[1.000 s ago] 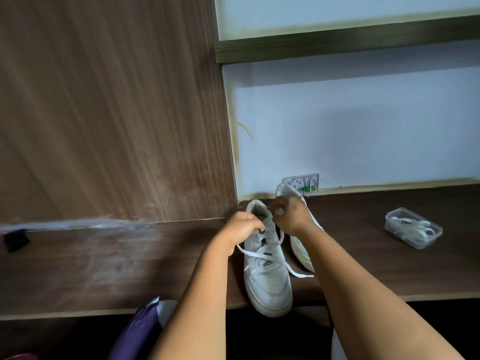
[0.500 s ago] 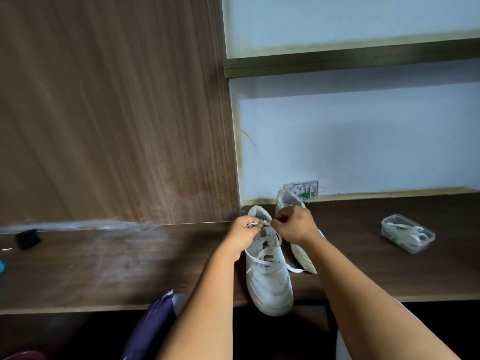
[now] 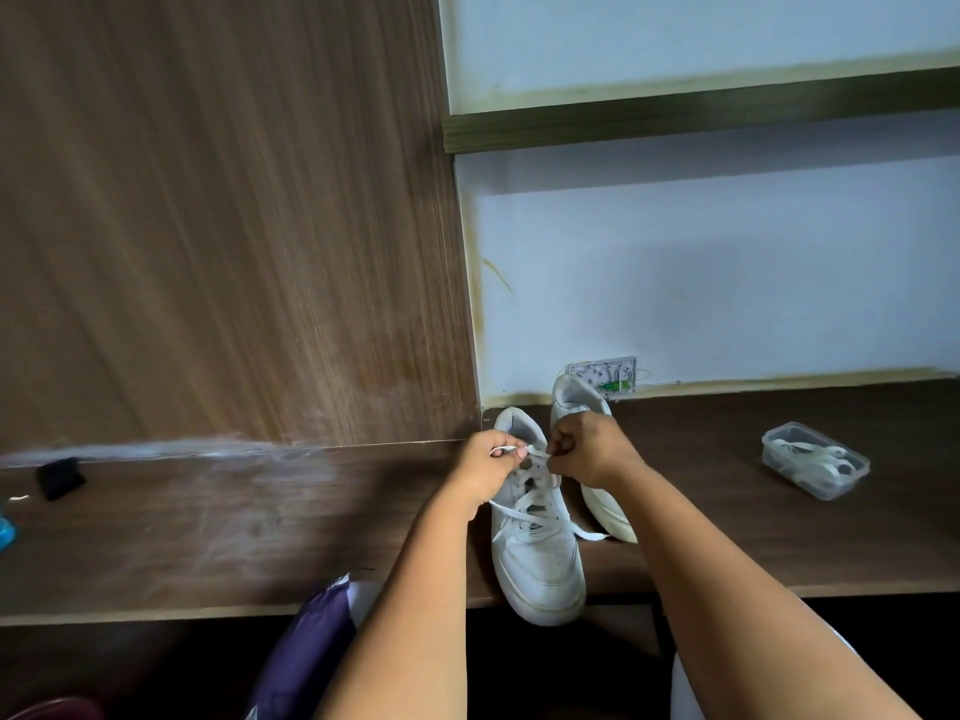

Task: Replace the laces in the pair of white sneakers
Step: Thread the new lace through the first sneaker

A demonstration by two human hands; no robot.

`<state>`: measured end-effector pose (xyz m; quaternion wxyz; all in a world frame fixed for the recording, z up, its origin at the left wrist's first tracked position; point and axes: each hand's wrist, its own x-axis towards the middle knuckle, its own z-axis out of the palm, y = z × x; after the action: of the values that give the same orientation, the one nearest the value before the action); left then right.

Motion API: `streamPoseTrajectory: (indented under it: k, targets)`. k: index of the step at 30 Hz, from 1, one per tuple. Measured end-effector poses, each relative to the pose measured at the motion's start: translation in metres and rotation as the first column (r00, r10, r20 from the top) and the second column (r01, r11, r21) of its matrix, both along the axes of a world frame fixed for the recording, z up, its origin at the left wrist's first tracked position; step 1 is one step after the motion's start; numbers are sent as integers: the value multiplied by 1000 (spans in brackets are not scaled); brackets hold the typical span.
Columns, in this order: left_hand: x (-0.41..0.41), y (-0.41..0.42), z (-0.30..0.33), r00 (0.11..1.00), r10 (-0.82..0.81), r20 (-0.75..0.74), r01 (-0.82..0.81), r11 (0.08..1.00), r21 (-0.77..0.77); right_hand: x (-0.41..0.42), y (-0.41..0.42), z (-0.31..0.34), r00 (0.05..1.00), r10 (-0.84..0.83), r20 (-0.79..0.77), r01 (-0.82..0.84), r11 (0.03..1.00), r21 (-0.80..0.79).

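Note:
A white sneaker (image 3: 537, 558) lies on the dark wooden desk (image 3: 208, 532), its toe over the front edge. A white lace (image 3: 524, 506) crosses its eyelets, and one loose end trails off to the right. My left hand (image 3: 491, 467) pinches a piece of that lace above the shoe's collar. My right hand (image 3: 587, 449) grips the lace too, close beside the left. The second white sneaker (image 3: 605, 506) lies behind, largely hidden by my right hand and forearm.
A clear plastic box (image 3: 813, 459) with white laces inside sits on the desk to the right. A small black object (image 3: 60, 478) lies far left. A wooden panel and a pale wall rise behind the desk. A wall socket (image 3: 608, 376) is behind the shoes.
Both hands have lifted slightly towards the shoe's collar, and a short stretch of lace now shows taut between them. The sneakers have not shifted on the desk.

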<state>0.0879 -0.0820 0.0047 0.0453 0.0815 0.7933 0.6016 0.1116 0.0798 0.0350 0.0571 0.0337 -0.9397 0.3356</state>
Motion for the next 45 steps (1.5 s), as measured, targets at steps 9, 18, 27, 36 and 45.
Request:
streamPoseTrajectory:
  k: [9,18,27,36,45]
  targets:
    - [-2,-11,-4,998,65,16,-64,997,-37,-2,18,3,993,-77,85,66,990,124]
    - [-5,-36,8,945,18,327,198,766,-612,-4,5,-1,995,-63,77,30,931,363]
    - [-6,-46,25,928,352,121,-236,808,-540,3,-40,-18,910,312,272,-382,887,260]
    - [-4,-52,22,884,468,21,-344,679,-648,-1,22,7,888,246,390,-363,894,262]
    - [1,-10,11,930,47,-364,-265,772,-578,-18,41,-10,955,-217,203,296,764,-574]
